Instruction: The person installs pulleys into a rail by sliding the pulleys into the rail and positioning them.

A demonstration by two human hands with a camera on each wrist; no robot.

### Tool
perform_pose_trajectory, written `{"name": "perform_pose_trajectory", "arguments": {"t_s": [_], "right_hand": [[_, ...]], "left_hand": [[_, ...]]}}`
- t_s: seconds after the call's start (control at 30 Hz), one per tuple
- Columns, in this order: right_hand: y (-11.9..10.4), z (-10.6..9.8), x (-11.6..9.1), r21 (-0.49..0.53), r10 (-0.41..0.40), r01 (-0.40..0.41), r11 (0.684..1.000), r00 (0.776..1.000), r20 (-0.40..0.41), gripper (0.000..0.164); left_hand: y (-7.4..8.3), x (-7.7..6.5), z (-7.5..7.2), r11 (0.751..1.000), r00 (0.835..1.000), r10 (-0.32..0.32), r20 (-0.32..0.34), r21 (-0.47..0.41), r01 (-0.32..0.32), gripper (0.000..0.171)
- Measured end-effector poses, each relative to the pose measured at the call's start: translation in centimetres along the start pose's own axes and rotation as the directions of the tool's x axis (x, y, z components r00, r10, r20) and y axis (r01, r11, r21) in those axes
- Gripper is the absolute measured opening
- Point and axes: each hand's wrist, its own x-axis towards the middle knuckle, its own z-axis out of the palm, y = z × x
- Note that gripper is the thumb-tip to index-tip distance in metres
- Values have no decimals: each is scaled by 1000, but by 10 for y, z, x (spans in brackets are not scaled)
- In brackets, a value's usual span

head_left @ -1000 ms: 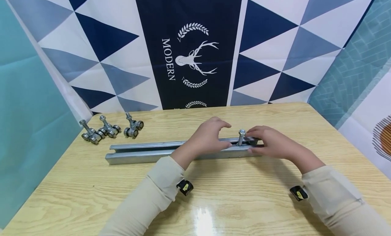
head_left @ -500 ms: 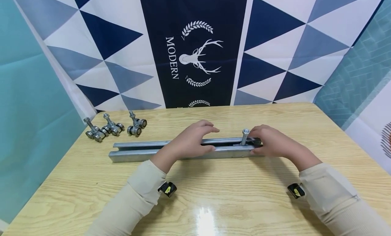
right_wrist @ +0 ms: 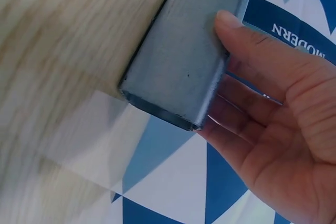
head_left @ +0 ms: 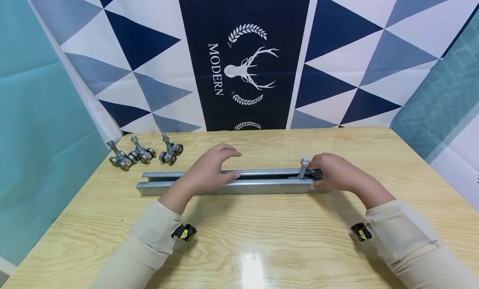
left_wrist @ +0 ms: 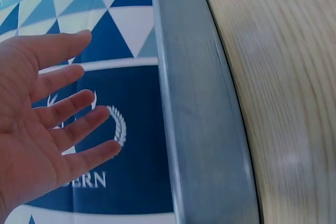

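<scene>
A patterned cloth (head_left: 258, 52), blue and white triangles about a dark band with a deer's head, hangs behind the rail. The wooden counter (head_left: 269, 235) spreads out beneath the rail. The metal rail (head_left: 262, 187) itself lies lengthwise across the counter, its long slot facing up. At the rail's right end, the right hand (head_left: 334, 172) holds it, thumb on the near side and fingers on the far side. The left hand (head_left: 209, 170) is over the rail's left half, apart from it, fingers spread wide. Three small rollers (head_left: 141, 151) sit behind the rail's left end. A bolt (head_left: 304, 167) sticks up from the rail's slot, just beside the right hand.
</scene>
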Motion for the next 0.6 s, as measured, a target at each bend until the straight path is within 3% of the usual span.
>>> {"name": "perform_pose_trajectory", "arguments": {"t_s": [0.6], "right_hand": [[-2, -3, 2, -10, 28, -27, 1000, 999, 29, 47]], "left_hand": [[-60, -42, -35, 995, 980, -95, -177, -49, 88, 34]]}}
